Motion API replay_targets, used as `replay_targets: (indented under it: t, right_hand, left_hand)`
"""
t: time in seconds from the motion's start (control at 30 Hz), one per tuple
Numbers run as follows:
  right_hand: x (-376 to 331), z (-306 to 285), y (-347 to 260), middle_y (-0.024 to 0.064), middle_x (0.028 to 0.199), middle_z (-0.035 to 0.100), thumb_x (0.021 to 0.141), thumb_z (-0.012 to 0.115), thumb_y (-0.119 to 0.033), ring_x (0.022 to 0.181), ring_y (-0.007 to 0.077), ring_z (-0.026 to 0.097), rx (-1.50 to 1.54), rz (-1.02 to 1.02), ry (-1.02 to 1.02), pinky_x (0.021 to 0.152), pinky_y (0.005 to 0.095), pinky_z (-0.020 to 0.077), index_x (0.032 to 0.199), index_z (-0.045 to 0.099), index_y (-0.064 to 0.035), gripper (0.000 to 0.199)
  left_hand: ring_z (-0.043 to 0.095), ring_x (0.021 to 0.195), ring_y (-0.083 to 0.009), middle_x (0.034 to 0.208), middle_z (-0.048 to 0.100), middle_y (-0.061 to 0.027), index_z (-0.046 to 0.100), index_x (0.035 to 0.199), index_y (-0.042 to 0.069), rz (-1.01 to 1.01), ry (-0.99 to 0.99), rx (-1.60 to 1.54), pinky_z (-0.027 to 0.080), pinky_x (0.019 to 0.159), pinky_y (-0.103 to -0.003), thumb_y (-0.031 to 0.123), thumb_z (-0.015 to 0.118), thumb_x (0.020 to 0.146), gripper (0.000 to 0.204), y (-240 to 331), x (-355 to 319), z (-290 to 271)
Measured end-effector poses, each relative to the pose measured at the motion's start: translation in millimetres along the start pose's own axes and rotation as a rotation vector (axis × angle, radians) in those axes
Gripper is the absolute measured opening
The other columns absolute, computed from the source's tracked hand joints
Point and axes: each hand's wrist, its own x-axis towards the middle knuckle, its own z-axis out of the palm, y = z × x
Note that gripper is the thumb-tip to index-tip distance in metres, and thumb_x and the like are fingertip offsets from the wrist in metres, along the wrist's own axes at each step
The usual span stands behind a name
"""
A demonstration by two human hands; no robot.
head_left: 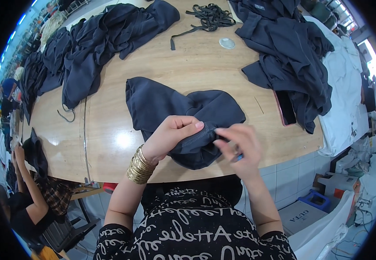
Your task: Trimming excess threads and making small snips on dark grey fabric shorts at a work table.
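Observation:
A dark navy garment (160,102) lies bunched on the wooden table in front of me. My left hand (169,134), with gold bangles (140,167) on its wrist, is closed on it, thumb on top beside a zigzag-stitched seam (199,138). At the right end of that seam, my right hand (245,147) is closed, thumb and forefinger tips brought together at the cloth. Motion blurs this hand. A small blue-tipped object (238,157) shows below its fingers; its kind is unclear, and the rest of it is hidden in the hand.
Dark garments lie piled at the far left (97,47) and right (292,56) of the table (153,65). Dark cords (212,17) and a pale round disc (227,43) lie at the back. A phone (286,108) rests beside the right pile. Another person (30,195) works at left.

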Motion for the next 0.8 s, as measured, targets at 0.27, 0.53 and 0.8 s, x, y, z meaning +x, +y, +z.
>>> replay_targets:
  t: [0.27, 0.53, 0.8]
  right_hand:
    - [-6, 8, 7, 0.0024, 0.081, 0.057, 0.064, 0.066, 0.011, 0.059, 0.0078, 0.051, 0.099, -0.033, -0.037, 0.045, 0.0203, 0.0379, 0.086, 0.064, -0.0051, 0.027]
    - [-3, -15, -1, -0.0015, 0.076, 0.056, 0.086, 0.057, -0.007, 0.068, 0.0056, 0.051, 0.607, 0.653, 0.031, 0.066, 0.0193, 0.0407, 0.088, 0.057, -0.0005, 0.007]
    - [-21, -27, 1, 0.0059, 0.072, 0.059, 0.071, 0.074, -0.016, 0.058, 0.0147, 0.057, -0.039, 0.198, -0.086, 0.052, 0.0232, 0.0451, 0.089, 0.059, -0.0038, 0.027]
  left_hand:
    - [0.048, 0.067, 0.0012, 0.076, 0.058, 0.0055, 0.062, 0.085, 0.002, 0.063, -0.021, 0.099, 0.04, 0.061, -0.015, 0.022, 0.06, 0.086, 0.02, -11, 7, 6]
    - [0.054, 0.071, -0.0006, 0.08, 0.062, 0.0018, 0.063, 0.089, 0.0, 0.02, -0.019, -0.035, 0.044, 0.065, -0.015, 0.017, 0.061, 0.086, 0.018, -1, 2, 14]
    - [0.054, 0.072, -0.0009, 0.081, 0.063, 0.0011, 0.063, 0.091, 0.0, 0.02, -0.014, -0.024, 0.044, 0.066, -0.015, 0.016, 0.06, 0.086, 0.017, 0, 3, 18]
